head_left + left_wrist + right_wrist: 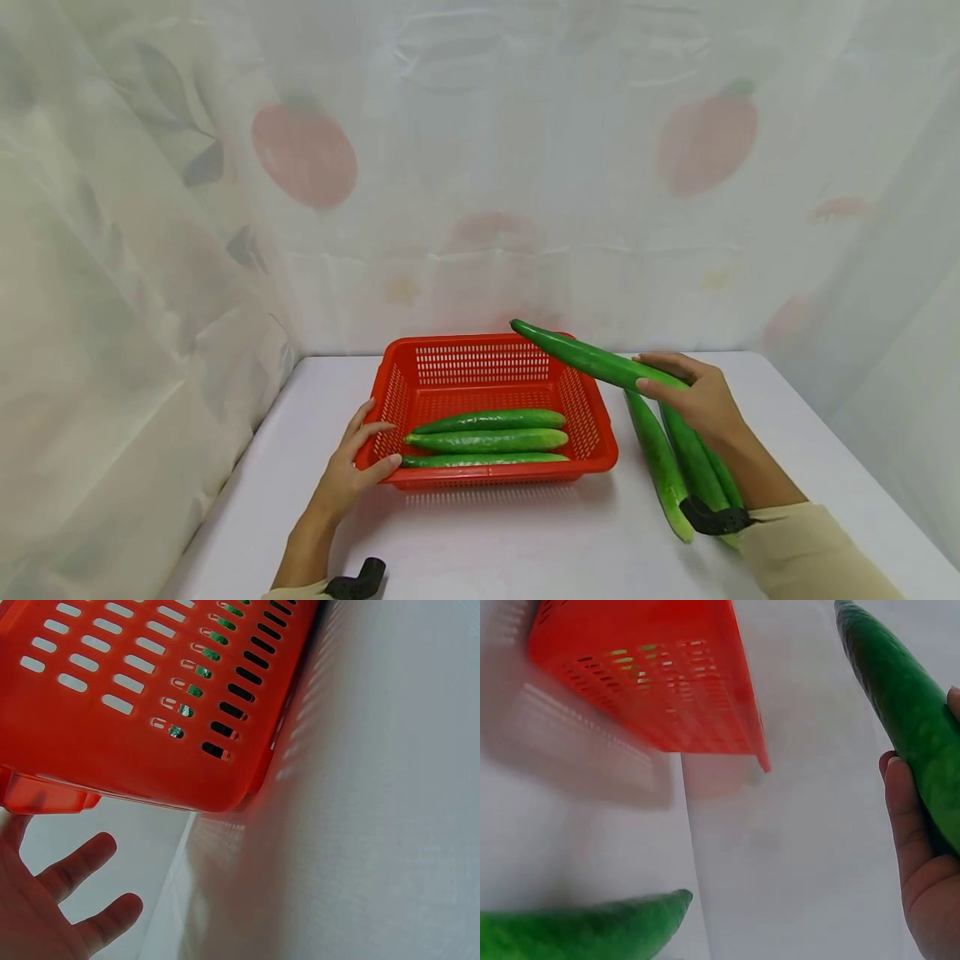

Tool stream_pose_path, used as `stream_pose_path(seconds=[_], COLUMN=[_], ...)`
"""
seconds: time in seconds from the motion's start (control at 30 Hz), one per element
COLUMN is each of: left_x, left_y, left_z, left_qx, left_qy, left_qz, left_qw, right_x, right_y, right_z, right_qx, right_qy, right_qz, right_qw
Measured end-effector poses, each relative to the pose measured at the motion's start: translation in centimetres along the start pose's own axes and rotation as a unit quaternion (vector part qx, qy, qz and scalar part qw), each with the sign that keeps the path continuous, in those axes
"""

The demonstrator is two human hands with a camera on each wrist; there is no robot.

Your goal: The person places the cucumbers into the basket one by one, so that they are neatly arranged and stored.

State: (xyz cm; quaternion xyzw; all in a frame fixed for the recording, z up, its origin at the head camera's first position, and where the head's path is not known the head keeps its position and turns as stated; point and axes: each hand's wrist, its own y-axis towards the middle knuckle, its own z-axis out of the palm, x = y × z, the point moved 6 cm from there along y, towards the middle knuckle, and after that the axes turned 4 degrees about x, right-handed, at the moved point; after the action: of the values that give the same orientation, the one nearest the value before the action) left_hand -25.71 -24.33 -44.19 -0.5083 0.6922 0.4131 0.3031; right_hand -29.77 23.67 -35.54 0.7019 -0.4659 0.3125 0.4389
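Note:
My right hand (697, 396) grips a long green cucumber (592, 360) near its right end, thumb on the near side. The cucumber is raised, its far tip over the back right of the red plastic basket (491, 472). In the right wrist view, fingers wrap this cucumber (907, 705) beside the basket (645, 645). Inside the basket, toward its front, lie three cucumbers (487, 440) side by side. At its left rim rests my left hand (351, 467), thumb and a finger reaching over the edge. The left wrist view shows other fingers (82, 866) extended outside the basket wall (112, 742).
Several more cucumbers (660, 462) lie on the white table (495, 550) right of the basket, partly hidden under my right arm. A printed pale curtain (487, 167) hangs behind the table and along both sides.

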Motion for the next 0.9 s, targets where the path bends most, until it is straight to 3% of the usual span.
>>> stream_pose_path(seconds=[0.37, 0.9], left_x=[0.1, -0.1], left_y=[0.0, 0.0], left_z=[0.0, 0.1], left_qx=[-0.001, 0.001], left_qy=[0.005, 0.002], left_qz=[0.003, 0.006], left_qw=[1.0000, 1.0000], right_x=[1.1, 1.6], right_y=[2.0, 4.9], right_z=[2.5, 6.2], right_qx=[0.022, 0.078], right_qy=[0.066, 0.077], right_qz=[-0.015, -0.003], right_qw=[0.9975, 0.9940])
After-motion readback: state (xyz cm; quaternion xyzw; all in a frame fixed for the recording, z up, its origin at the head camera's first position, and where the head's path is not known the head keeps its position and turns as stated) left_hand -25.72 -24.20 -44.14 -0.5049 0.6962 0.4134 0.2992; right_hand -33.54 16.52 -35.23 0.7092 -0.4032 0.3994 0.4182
